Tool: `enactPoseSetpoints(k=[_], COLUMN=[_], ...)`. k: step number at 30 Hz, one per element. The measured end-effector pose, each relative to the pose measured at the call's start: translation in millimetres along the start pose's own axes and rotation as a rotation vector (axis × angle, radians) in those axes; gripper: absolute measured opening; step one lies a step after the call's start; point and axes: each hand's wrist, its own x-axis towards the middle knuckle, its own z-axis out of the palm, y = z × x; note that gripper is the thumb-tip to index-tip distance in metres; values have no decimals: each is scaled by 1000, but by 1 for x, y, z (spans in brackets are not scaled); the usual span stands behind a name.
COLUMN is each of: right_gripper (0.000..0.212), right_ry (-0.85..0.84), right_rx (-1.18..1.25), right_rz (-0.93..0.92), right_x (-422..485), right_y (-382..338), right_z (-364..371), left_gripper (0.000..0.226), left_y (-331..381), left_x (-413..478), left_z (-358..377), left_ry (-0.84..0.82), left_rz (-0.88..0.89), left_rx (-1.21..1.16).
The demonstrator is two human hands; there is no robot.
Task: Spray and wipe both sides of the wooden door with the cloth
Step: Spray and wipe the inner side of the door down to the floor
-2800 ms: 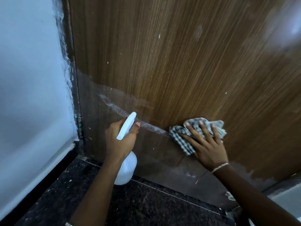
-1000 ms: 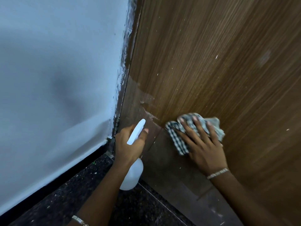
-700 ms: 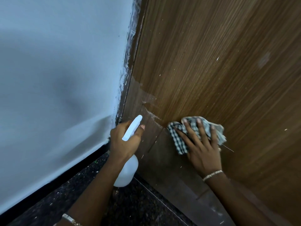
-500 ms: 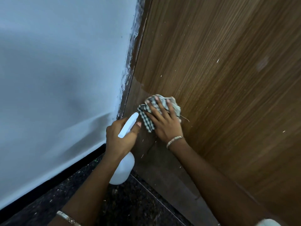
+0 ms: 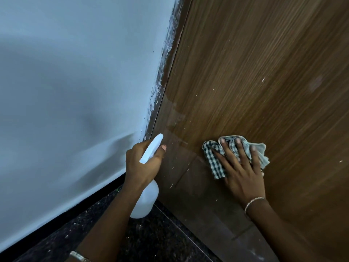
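Cloth [image 5: 213, 157] is swept back from the hinge edge of the door [image 5: 245, 72] under the flat, spread right hand [image 5: 243, 176], the spray bottle [image 5: 145, 201] gripped in the left hand [image 5: 141, 163], so wiping is judged ongoing.

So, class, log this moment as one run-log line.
left hand: grips spray bottle | right hand: presses cloth on wooden door | step: wipe, low

Presses, with the right hand [image 5: 243, 178], fingers spread straight, a checked cloth [image 5: 213, 159] flat against the wooden door [image 5: 255, 72], right of centre. Grips, in the left hand [image 5: 143, 165] at centre, a white spray bottle [image 5: 146, 201], nozzle toward the door's lower left edge. Shows a white wall [image 5: 75, 91] at left and a dark speckled floor [image 5: 154, 241] along the bottom.
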Motion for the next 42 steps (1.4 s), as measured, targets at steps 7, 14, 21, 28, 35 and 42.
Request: enactPoseSetpoints(k=[7, 14, 21, 28, 35, 42], right_gripper=[66, 71, 68, 77, 67, 58], right_ry=[69, 95, 13, 134, 281, -10], right_rx=[64, 127, 131, 169, 163, 107], right_rz=[-76, -247, -401, -257, 12, -451], right_x=[80, 181, 131, 167, 231, 170], right_y=[-47, -114, -125, -110, -96, -160], right_z=[13, 36, 68, 42, 8, 71], left_gripper=[16, 35, 32, 35, 34, 21], left_y=[-8, -16, -15, -17, -18, -19], left_x=[11, 20, 18, 13, 18, 22], left_z=[-11, -17, -24, -26, -28, -36], left_ry=[31, 22, 8, -29, -16, 23], left_rz=[35, 68, 73, 110, 105, 44], left_rx=[29, 49, 61, 95, 67, 45])
